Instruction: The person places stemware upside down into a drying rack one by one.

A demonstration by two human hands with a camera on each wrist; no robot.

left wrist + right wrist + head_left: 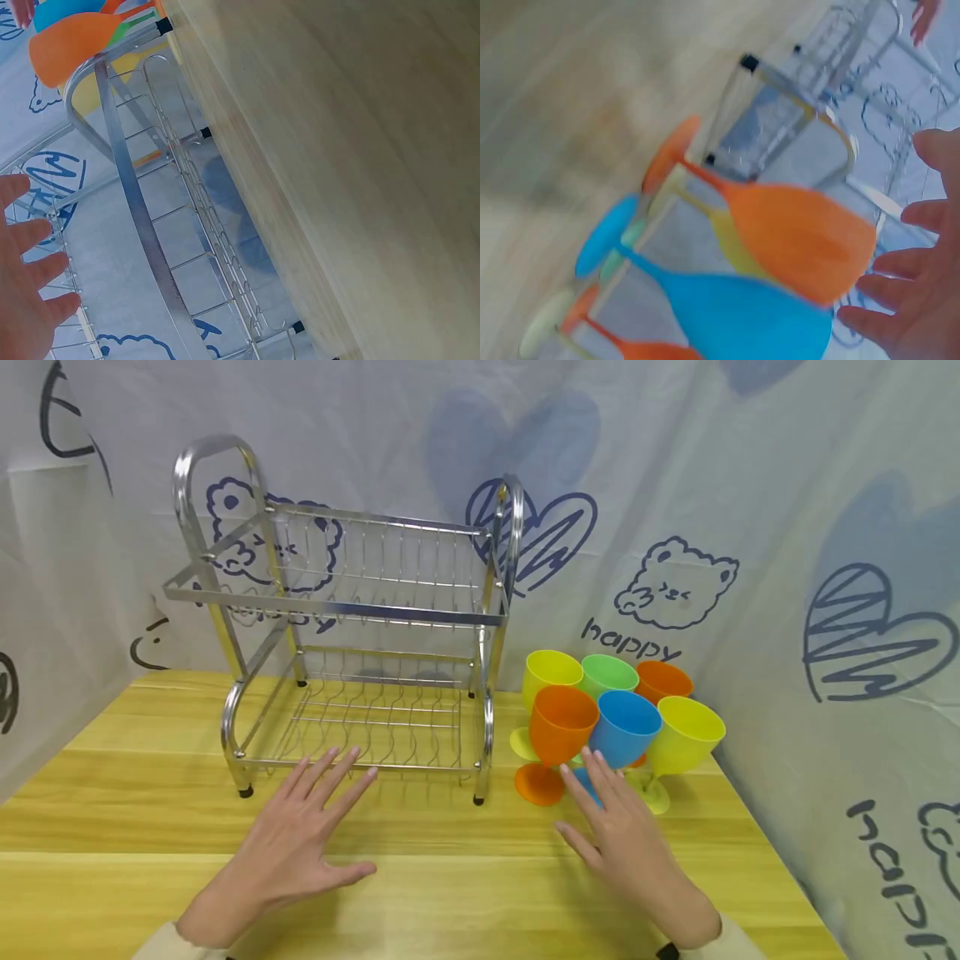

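In the head view, a two-tier metal rack stands on the table, six upright goblets grouped to its right, an orange goblet and a blue goblet in front. Both forearms reach in from the near edge; the left hand is before the rack, the right hand before the blue goblet, both palm down, fingers spread.

The left wrist view shows the left hand raised above the table, fingers apart, holding nothing.

The right wrist view reveals stems and bases partly hidden from above; the right hand's parted fingers grip nothing, though I can't tell whether they touch the blue goblet.
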